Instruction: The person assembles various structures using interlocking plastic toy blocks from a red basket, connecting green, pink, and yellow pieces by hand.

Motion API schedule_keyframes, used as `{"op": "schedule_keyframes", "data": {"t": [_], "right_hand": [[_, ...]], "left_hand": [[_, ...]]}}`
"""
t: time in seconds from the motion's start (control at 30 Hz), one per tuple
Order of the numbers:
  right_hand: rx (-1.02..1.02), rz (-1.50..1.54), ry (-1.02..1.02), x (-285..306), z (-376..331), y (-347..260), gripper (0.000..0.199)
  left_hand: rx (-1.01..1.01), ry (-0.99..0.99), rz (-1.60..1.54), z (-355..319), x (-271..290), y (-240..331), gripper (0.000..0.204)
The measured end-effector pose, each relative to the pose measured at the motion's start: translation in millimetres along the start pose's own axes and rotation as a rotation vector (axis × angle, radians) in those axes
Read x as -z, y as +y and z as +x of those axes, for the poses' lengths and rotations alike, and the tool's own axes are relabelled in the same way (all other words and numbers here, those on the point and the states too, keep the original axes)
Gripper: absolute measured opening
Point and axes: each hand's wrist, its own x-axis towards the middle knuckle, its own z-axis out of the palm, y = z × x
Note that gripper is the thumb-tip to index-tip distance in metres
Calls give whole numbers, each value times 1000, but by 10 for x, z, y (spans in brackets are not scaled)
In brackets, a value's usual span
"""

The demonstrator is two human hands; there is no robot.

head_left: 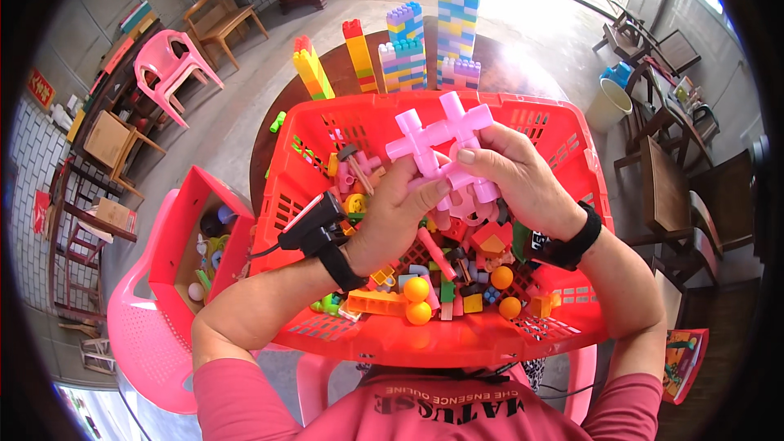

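Both my hands hold a pink pipe-connector toy (442,132), several tubes and cross-shaped joints fitted together, above a red plastic basket (359,346). My left hand (390,211) is closed on its lower left part, thumb along a lower tube. On its right side, my right hand (527,178) grips it with the thumb pressed over a joint. Beneath lie mixed toy pieces, among them orange balls (417,288), a long orange block (376,302) and a loose pink tube (435,254). My hands hide part of the heap.
Towers of stacked blocks (458,23) stand on the round table (320,53) beyond the basket. At left a red box (178,255) rests on a pink chair (135,318). Wooden chairs (665,188) and a pale bin (609,104) are at right.
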Motion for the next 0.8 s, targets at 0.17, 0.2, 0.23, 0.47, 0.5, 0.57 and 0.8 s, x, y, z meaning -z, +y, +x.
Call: {"op": "schedule_keyframes", "data": {"t": [0.17,0.2,0.23,0.47,0.5,0.57,0.8], "right_hand": [[-65,112,-31,-24,-72,-65,29],[-62,127,-40,-17,-81,-69,29],[-60,137,-46,-5,-89,-69,29],[-41,-96,-245,152,-28,-54,26],[-35,-109,-244,176,-30,-55,26],[-14,-118,-256,198,-25,-42,26],[46,-134,-159,103,12,24,25]], "left_hand": [[-128,-63,223,82,104,-45,36],[-156,-66,269,98,119,-49,37],[-205,-56,342,106,134,-45,37],[-264,-76,716,140,261,168,34],[-260,-91,708,136,258,200,33],[-275,-106,711,140,244,250,32],[-253,-66,823,158,267,252,30]]}}
